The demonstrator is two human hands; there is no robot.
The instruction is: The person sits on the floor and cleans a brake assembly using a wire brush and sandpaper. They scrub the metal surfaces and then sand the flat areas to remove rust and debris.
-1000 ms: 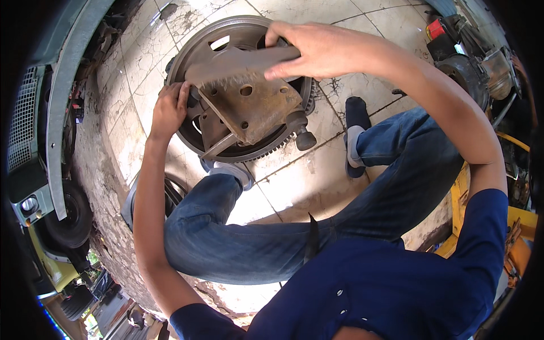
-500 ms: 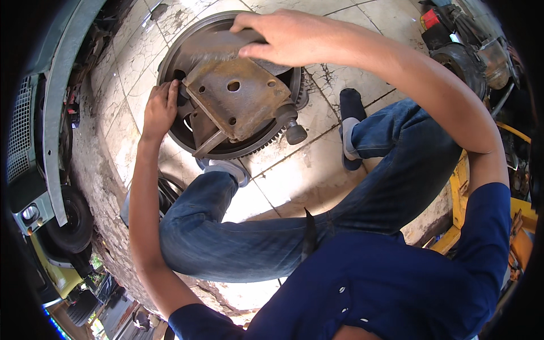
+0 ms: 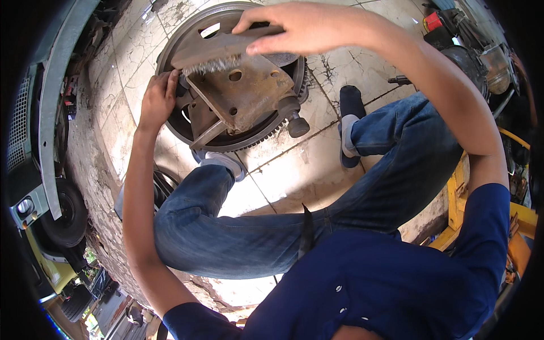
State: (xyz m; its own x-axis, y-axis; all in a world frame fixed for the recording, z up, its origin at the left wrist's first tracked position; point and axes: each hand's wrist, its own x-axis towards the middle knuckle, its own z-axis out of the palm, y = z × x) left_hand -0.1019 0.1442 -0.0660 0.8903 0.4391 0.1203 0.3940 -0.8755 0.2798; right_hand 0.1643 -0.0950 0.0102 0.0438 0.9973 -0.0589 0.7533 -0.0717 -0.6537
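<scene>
In my right hand (image 3: pixel 292 27) is a wire brush (image 3: pixel 207 52), gripped by its far end between thumb and fingers. Its bristles rest on the far left part of a rusty metal bracket (image 3: pixel 249 93), a flat plate with several holes and a round knob at its right. My left hand (image 3: pixel 157 102) grips the bracket's left edge, with its fingertips partly hidden. Beneath the bracket lies a big round flywheel (image 3: pixel 267 134) with a toothed rim, flat on the floor.
My legs (image 3: pixel 226 243) in jeans are spread around the near side of the work on cracked floor tiles (image 3: pixel 272 181). Greasy machine parts (image 3: pixel 470 62) and a yellow frame (image 3: pixel 453 215) stand at the right. A vehicle's tyre (image 3: pixel 67 212) shows at the left.
The wire brush has moved toward the near side and slightly right over the bracket, and its bristles show more plainly. My left hand keeps its place at the bracket's edge.
</scene>
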